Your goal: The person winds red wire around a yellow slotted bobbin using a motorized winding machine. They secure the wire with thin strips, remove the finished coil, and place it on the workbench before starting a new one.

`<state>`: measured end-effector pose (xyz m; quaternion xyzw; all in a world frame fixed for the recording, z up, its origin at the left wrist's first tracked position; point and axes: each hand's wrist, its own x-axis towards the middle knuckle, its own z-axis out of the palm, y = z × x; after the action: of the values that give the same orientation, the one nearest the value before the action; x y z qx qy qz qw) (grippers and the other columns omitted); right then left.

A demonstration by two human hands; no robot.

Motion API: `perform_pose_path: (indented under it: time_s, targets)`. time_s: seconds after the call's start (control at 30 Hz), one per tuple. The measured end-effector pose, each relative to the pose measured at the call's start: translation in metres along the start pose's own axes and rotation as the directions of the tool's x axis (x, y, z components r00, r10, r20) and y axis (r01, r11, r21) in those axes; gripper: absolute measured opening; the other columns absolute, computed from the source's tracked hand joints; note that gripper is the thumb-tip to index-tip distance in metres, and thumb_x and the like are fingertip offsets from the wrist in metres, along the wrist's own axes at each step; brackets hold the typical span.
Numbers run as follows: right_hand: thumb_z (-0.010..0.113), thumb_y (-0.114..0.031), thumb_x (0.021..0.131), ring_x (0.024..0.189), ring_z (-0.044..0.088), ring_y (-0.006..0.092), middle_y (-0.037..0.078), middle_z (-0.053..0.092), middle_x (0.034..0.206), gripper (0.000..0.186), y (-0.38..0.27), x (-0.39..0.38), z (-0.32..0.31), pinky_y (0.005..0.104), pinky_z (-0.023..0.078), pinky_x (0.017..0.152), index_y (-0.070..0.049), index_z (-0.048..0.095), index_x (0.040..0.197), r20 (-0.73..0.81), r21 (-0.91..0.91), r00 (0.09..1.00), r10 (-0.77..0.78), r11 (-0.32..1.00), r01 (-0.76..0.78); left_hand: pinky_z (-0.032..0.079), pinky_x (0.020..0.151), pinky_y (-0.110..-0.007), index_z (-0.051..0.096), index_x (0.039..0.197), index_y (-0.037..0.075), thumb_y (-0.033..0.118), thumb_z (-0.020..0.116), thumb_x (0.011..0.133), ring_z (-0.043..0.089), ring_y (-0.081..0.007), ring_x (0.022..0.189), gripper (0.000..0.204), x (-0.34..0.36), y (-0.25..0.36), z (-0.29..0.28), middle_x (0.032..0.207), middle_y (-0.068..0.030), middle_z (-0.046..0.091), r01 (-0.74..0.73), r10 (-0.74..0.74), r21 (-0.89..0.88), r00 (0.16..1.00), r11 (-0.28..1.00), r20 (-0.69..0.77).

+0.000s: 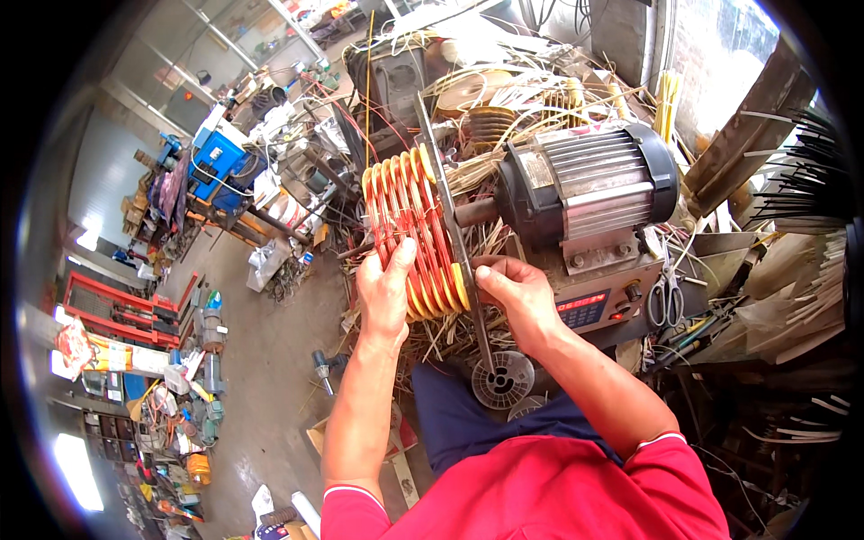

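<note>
- While the two hands stand apart with an upright metal bar (456, 225) between them, the left hand (385, 292) lays its thumb on the red wire (416, 238); its other fingers are partly hidden, so how firmly it grips cannot be told.
- On the bar's other side, the right hand (520, 297) bends thumb and forefinger together at the bar's edge; whether anything is pinched there cannot be told.
- The ribbed yellow former (427, 304), wound with that wire, lies just beyond and against the left hand, the nearer one, its longer side running away from the body, alongside the bar.
- Right of the bar, a shaft (477, 212) joins it to a finned motor (603, 180).
- Below the motor sits a control box (589, 310) with a lit red display, scissors (666, 297) beside it.
</note>
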<state>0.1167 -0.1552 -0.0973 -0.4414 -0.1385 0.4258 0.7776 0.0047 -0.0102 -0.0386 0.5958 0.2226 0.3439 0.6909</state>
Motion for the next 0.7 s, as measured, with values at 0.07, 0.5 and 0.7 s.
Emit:
perform_pose_path:
  time_s: [0.07, 0.5, 0.7]
  targets:
    - [0.071, -0.012, 0.09, 0.084, 0.061, 0.0101, 0.003, 0.067, 0.095, 0.016, -0.005, 0.0, 0.007, 0.0268, 0.051, 0.076, 0.0, 0.066, 0.099, -0.076, 0.002, 0.996, 0.045, 0.999, -0.046, 0.055, 0.093, -0.034, 0.06, 0.128, -0.002, 0.017, 0.058, 0.102, 0.068, -0.0178, 0.103, 0.032, -0.001, 0.0, 0.0, 0.12, -0.0109, 0.069, -0.002, 0.002, 0.005, 1.0, 1.0, -0.024]
    - [0.075, -0.013, 0.088, 0.08, 0.06, 0.01, 0.005, 0.067, 0.092, 0.029, -0.001, -0.01, 0.004, 0.0268, 0.05, 0.075, 0.004, 0.066, 0.109, -0.018, -0.111, 1.0, -0.005, 0.994, 0.003, 0.055, 0.09, -0.033, 0.061, 0.125, -0.002, 0.019, 0.059, 0.102, 0.068, -0.0168, 0.1, 0.031, 0.0, 0.0, -0.002, 0.117, -0.0099, 0.069, 0.003, 0.0, 0.072, 1.0, 0.997, -0.029]
    - [0.076, -0.009, 0.087, 0.078, 0.059, 0.0094, 0.004, 0.067, 0.092, 0.025, -0.008, -0.011, 0.014, 0.0253, 0.049, 0.071, 0.003, 0.066, 0.107, -0.132, -0.054, 0.991, 0.007, 0.998, -0.014, 0.056, 0.09, -0.033, 0.062, 0.124, -0.002, 0.019, 0.059, 0.102, 0.069, -0.016, 0.099, 0.03, -0.002, 0.003, 0.004, 0.117, -0.0098, 0.069, -0.008, 0.009, 0.017, 0.999, 1.0, -0.047]
